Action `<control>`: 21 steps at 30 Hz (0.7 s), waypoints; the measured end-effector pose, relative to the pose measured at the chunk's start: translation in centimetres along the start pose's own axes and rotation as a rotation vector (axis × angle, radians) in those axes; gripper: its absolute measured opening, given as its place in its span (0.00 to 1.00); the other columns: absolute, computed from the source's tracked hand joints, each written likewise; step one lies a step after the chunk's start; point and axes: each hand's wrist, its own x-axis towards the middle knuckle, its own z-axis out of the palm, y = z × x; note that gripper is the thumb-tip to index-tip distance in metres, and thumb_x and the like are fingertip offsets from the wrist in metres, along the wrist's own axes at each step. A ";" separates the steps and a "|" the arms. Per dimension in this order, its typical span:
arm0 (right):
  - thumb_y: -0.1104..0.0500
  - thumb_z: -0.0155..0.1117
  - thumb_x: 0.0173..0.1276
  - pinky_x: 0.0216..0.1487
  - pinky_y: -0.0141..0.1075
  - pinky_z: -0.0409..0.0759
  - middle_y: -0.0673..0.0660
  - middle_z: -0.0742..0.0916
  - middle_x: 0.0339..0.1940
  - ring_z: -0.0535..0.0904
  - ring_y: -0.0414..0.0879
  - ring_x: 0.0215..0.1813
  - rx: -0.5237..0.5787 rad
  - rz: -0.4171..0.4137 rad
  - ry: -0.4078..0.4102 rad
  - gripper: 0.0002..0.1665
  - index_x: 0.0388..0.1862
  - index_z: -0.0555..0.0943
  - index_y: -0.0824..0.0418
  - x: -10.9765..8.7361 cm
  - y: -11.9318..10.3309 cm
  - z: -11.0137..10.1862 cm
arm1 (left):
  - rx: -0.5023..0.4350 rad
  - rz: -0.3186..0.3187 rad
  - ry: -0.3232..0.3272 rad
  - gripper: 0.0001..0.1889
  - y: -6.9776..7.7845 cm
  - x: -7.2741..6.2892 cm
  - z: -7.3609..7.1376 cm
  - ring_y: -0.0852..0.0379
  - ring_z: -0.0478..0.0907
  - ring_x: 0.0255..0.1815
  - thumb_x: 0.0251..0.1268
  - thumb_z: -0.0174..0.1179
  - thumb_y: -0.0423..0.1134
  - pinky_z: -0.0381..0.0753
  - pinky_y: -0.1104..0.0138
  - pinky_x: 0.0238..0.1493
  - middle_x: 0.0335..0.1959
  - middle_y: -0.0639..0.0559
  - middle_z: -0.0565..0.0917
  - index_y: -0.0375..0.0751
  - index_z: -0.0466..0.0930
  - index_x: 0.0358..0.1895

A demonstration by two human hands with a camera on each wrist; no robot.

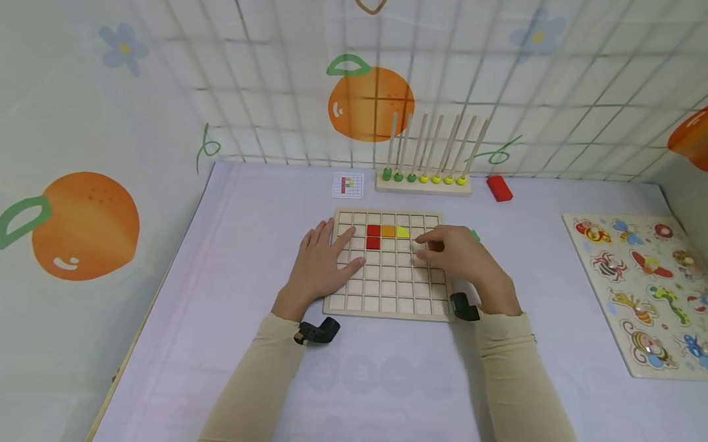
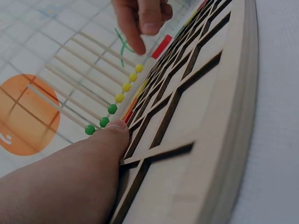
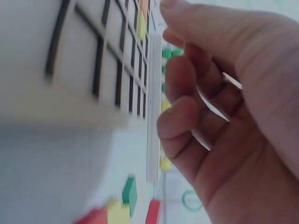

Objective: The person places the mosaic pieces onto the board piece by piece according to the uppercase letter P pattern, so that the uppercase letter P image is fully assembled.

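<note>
A wooden grid board (image 1: 388,305) lies flat, holding two red tiles (image 1: 374,236), an orange tile (image 1: 388,231) and a yellow tile (image 1: 403,232) in its upper cells. The yellow one sits slightly askew. My left hand (image 1: 319,262) rests with fingers spread over the board's left edge; its thumb touches the grid in the left wrist view. Above the right-hand cells hovers my right hand (image 1: 462,252), fingers loosely bent and thumb apart from them. Nothing shows between those fingers in the right wrist view. Beside the board there lie green (image 3: 130,190), yellow (image 3: 118,212) and red (image 3: 93,217) blocks.
Behind the board stand a small pattern card (image 1: 347,186) and a peg rack (image 1: 423,184) with green and yellow beads. A red block (image 1: 500,188) lies right of the rack. An insect puzzle board (image 1: 623,312) occupies the right side, and a printed curtain (image 1: 265,79) hangs behind.
</note>
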 end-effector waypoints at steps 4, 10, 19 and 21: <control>0.55 0.68 0.71 0.41 0.37 0.72 0.54 0.80 0.36 0.74 0.48 0.42 0.008 0.049 0.012 0.19 0.58 0.85 0.59 -0.9 1.3 -0.9 | -0.003 0.000 0.009 0.39 -0.1 0.0 0.2 0.42 0.42 0.86 0.71 0.48 0.69 0.43 0.45 0.84 0.85 0.41 0.48 0.59 0.58 0.81; 0.55 0.68 0.71 0.40 0.37 0.74 0.54 0.80 0.35 0.75 0.48 0.40 -0.017 0.068 0.029 0.19 0.58 0.86 0.59 -2.3 3.1 -2.2 | -0.005 0.004 0.002 0.39 -0.1 0.0 0.2 0.42 0.41 0.86 0.71 0.48 0.68 0.43 0.45 0.84 0.85 0.41 0.48 0.58 0.58 0.81; 0.52 0.69 0.70 0.36 0.36 0.73 0.56 0.80 0.38 0.73 0.50 0.43 -0.059 0.211 0.026 0.22 0.59 0.84 0.60 -4.9 6.4 -4.0 | 0.006 0.004 0.002 0.39 -0.2 0.1 0.2 0.42 0.41 0.86 0.71 0.47 0.69 0.42 0.45 0.84 0.85 0.42 0.47 0.59 0.57 0.81; 0.51 0.68 0.71 0.37 0.36 0.72 0.56 0.80 0.38 0.73 0.50 0.45 -0.067 0.239 0.029 0.22 0.59 0.84 0.60 -5.7 7.2 -4.4 | 0.001 0.007 0.003 0.39 -0.2 0.2 0.2 0.42 0.41 0.86 0.71 0.47 0.69 0.42 0.45 0.84 0.85 0.42 0.47 0.59 0.58 0.81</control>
